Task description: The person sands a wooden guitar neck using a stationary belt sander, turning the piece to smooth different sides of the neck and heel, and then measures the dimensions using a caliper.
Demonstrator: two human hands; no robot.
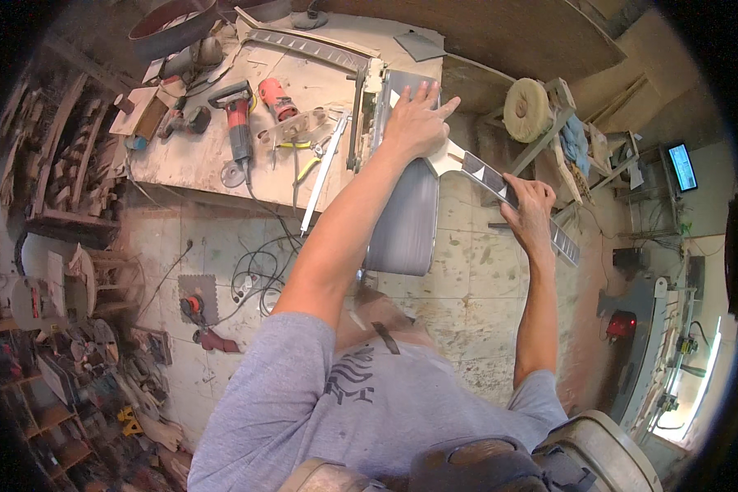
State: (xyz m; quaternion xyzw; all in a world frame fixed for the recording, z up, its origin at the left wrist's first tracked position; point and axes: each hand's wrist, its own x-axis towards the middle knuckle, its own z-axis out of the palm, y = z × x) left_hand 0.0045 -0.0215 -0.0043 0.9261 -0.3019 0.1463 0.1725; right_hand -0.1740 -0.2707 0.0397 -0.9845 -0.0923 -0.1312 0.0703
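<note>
My left hand (416, 121) lies flat, fingers spread, pressing the pale wooden head end of a guitar neck (484, 174) down onto the grey belt of a belt sander (407, 215). My right hand (530, 209) grips the neck further along its dark fretboard with pale triangular inlays, which runs down to the right past my hand. The part of the neck under my left palm is hidden.
A dusty workbench (197, 160) to the left carries a red angle grinder (238, 127), a red power tool (277, 100), pliers (310, 160) and a metal ruler (324, 176). Cables (254, 275) lie on the tiled floor. A buffing wheel (526, 109) stands at right. Wood shelves fill the left.
</note>
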